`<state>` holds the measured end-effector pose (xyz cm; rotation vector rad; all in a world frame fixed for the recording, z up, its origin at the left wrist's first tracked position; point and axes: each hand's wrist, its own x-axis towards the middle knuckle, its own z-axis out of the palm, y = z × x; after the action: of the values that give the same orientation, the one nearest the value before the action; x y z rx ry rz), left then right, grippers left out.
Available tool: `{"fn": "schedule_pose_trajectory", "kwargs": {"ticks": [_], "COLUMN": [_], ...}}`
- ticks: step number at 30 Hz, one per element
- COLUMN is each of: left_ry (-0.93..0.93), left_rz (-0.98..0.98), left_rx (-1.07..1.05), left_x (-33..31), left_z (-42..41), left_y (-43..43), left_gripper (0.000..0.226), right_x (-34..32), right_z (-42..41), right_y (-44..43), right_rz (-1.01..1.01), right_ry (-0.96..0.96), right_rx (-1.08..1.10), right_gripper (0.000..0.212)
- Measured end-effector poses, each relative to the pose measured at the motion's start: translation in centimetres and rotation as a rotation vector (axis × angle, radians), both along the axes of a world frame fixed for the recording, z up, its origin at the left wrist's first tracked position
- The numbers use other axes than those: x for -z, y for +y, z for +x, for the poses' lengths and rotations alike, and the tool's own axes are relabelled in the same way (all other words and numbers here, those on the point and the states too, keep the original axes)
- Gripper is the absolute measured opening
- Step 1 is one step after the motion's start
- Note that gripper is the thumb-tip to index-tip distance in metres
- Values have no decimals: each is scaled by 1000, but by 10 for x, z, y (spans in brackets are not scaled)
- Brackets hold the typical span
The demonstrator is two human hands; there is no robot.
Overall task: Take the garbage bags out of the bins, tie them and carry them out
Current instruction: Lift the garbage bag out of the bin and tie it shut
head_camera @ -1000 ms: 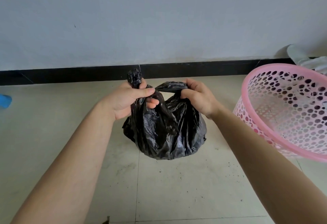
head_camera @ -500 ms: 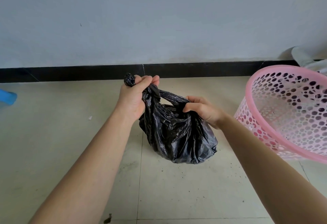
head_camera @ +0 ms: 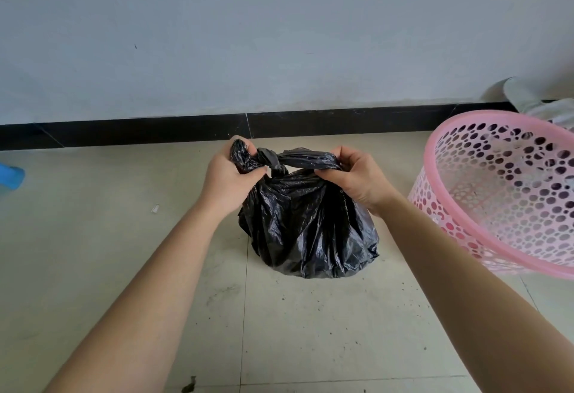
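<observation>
Two bare forearms enter from bottom edge, no sleeves in view up to frame edge. Left hand [head_camera: 231,176] and right hand [head_camera: 357,180] both ungloved. No rings, watch or bracelet visible on fingers or wrists. Fingernails short and unpainted where they show. Rest of person out of frame

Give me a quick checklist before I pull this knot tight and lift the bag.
1. Left hand grips one twisted end of the black bag: ok.
2. Right hand grips the other end: ok.
3. Knot formed between the hands: ok; tightness cannot tell.
4. Bag is out of the pink basket: ok.
5. Bag free of tears: cannot tell.
</observation>
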<state>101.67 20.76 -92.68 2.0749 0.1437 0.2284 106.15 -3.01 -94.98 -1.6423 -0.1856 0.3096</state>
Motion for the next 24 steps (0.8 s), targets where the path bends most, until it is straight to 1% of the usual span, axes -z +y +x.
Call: {"fn": "schedule_pose_trajectory", "kwargs": {"ticks": [2,4,5,7,9,10,13,15,16,18,20,22,24], "left_ry": [17,138,204,287,304,285,215,231,249,273,255,214,170], "left_rz": [-54,-164,-220,-317,-394,-407,-378,-356,-310,-176,-93,-82,-147], "left_rx": [-50,-6,44,155,186,165,79,109,138,191,209,183,104], "left_x": [3,5,4,1,-2,-4,-8,-11,-13,-15,-13,-9,-3], "left_z": [-1,-1,-1,-1,-1,-2,-3,-4,-4,-3,-1,-2,-4], "left_y": [-4,-4,-1,3,5,5,6,7,8,10,11,10,7], "left_gripper": [25,26,29,41,50,49,43,48,48,36,23,18,17], "right_x": [2,6,7,6,4,4,2,2,1,0,1,3,4], "right_z": [-3,-5,-6,-7,-7,-6,-4,-4,-4,-4,-4,-4,-6], "right_y": [1,-1,-2,-3,-4,-4,-4,-3,-3,-2,-1,1,1], "right_rz": [1,-16,-21,-22,-8,-2,-10,-10,-5,19,48,59,50], "right_ry": [4,10,12,16,27,30,20,10,6,0,-1,10,55], "right_rx": [-22,-38,-35,-25,-28,-31,-28,-32,-34,-35,-37,-55,-103], "right_gripper": [20,18,18,17,18,17,16,16,17,18,17,16,18]}}
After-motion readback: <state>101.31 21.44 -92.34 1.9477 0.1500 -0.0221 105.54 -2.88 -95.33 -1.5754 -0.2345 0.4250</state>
